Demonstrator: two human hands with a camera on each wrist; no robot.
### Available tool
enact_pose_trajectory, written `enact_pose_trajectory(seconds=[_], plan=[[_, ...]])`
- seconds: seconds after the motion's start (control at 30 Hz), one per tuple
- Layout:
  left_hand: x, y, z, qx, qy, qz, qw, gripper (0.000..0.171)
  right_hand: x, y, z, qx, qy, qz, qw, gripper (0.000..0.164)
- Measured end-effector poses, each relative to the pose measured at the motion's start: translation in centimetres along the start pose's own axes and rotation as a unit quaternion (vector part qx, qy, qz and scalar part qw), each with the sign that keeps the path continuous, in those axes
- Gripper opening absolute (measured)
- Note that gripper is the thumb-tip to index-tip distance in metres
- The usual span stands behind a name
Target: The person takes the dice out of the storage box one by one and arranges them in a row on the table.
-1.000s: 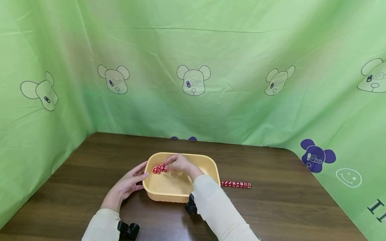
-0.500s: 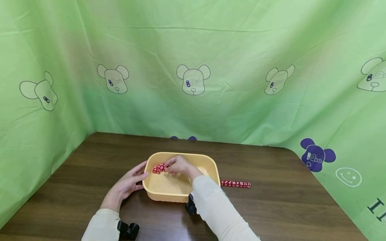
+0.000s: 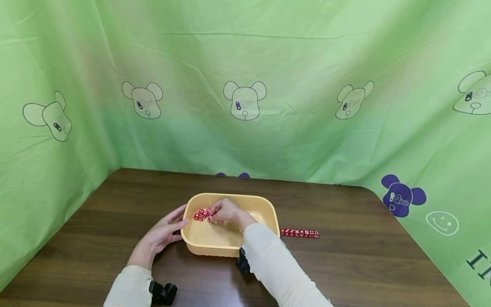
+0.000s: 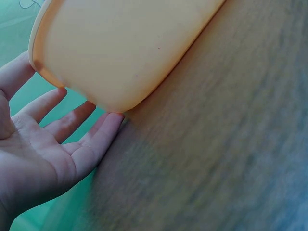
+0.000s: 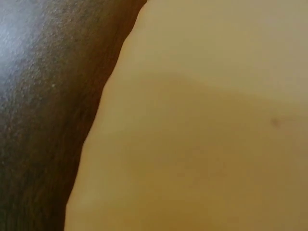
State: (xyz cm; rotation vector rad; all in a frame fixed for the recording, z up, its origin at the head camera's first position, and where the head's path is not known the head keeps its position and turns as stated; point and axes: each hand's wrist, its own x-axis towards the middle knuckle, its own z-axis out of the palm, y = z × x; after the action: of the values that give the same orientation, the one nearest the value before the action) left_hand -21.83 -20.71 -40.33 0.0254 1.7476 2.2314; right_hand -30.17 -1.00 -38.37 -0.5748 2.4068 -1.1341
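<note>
A yellow plastic tub stands on the wooden table. My left hand holds its left end, thumb over the rim and fingers spread along the outside wall. In the left wrist view the fingertips of that hand touch the tub's end. Inside the tub, my right hand reaches down to a small pile of red dice with white pips. Its thumb and forefinger pinch one red die at the pile's right side. The right wrist view shows only the tub's outer wall and some table.
Beyond the tub's right end lies a straight row of red dice on the table. A green cloth with printed bear heads hangs behind and at both sides. Black cameras sit on the wrists.
My right fingers have shifted slightly within the tub, and a die now shows at their tips beside the pile. The left hand, tub and row of dice keep their places.
</note>
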Motion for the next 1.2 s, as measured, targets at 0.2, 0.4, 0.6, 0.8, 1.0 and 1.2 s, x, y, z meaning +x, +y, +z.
enact_pose_trajectory(seconds=[0.2,0.4,0.6,0.8,1.0,1.2], plan=[[0.08,0.05,0.04,-0.007,-0.001,-0.002,1.0000,0.057,-0.17,-0.22,0.03,-0.027,-0.002,-0.009,1.000,0.010],[0.12,0.06,0.04,-0.006,-0.005,0.000,1.0000,0.058,-0.32,-0.35,0.05,-0.057,-0.001,-0.013,0.998,0.008],[0.07,0.05,0.19,-0.005,-0.006,0.000,1.0000,0.058,-0.41,-0.25,0.04,-0.058,-0.002,-0.006,0.998,0.007],[0.07,-0.12,0.21,-0.003,-0.003,-0.002,1.0000,0.058,-0.43,-0.23,0.03,-0.050,0.001,-0.017,0.999,0.008],[0.16,-0.33,0.08,-0.007,-0.006,0.001,1.0000,0.057,-0.30,-0.59,-0.16,-0.010,-0.003,-0.039,0.999,0.010],[0.04,-0.30,-0.08,-0.003,-0.003,0.000,1.0000,0.058,-0.54,-1.00,-0.60,0.029,-0.008,-0.038,0.999,0.011]])
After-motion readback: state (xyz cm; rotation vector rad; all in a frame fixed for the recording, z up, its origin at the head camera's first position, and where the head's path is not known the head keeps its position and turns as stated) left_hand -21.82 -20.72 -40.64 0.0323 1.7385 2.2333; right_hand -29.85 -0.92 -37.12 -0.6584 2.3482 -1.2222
